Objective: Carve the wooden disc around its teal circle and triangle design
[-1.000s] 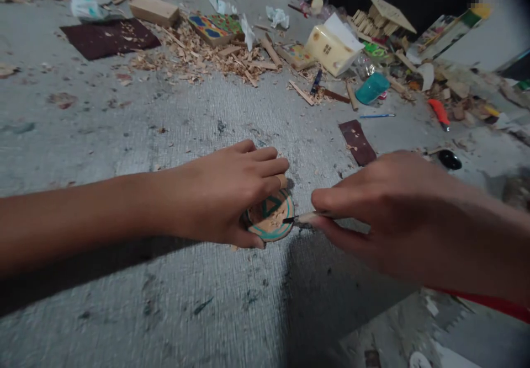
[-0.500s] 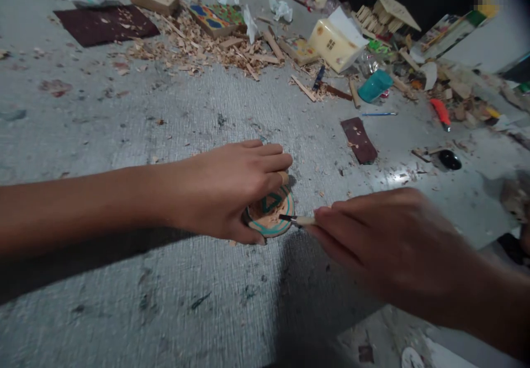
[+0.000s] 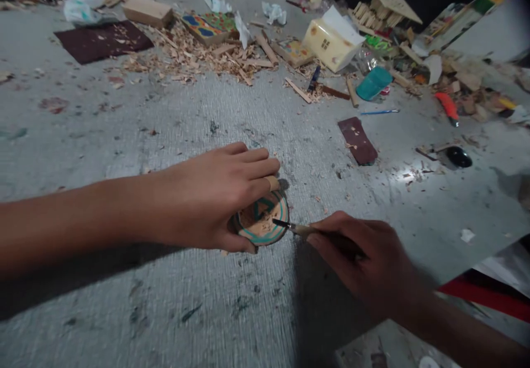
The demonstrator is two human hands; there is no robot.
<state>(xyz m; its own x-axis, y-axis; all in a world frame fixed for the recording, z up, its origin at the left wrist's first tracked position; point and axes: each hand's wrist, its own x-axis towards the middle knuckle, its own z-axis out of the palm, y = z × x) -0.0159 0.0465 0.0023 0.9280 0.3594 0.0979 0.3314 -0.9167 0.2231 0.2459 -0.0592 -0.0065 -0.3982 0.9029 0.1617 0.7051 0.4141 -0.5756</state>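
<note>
A round wooden disc lies on the grey tabletop, with teal ring lines and a teal triangle drawn on its pale face. My left hand grips its left side, thumb at the near edge and fingers over the far edge, hiding part of it. Small wood chips sit on the carved area. A slim wood-carving chisel is held by its handle in my right hand. Its dark blade reaches over the disc's right part; whether the tip touches the wood I cannot tell.
Wood shavings are heaped at the back, beside a wooden block and a tissue pack. To the right lie a brown sandpaper strip, a teal cup-like object, an orange-handled tool and a black rounded object.
My right hand has rolled from palm-down to a more sideways hold, and the chisel has turned with it. The disc stays under my left hand; the whole view has shifted slightly.
</note>
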